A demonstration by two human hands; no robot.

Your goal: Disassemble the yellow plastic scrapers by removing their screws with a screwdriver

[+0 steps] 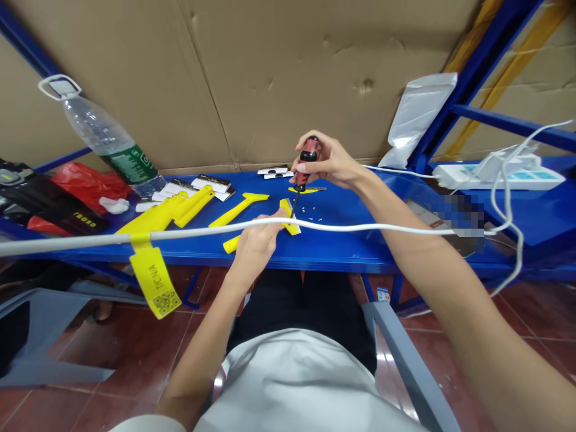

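A red-and-black screwdriver [309,155] is grasped by the right hand [335,162], its tip at the head of a yellow scraper [287,209]. The scraper is gripped by the left hand [258,241] over the blue bench [342,247].

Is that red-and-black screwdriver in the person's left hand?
No, the right hand grips the red-and-black screwdriver, while the left hand holds a yellow T-shaped plastic tool beneath its tip.

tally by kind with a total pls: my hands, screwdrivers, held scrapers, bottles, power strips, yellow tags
Left hand and right hand: 2
Screwdriver: 1
Held scraper: 1
Bottle: 1
Power strip: 1
Yellow tag: 1
Total: 7
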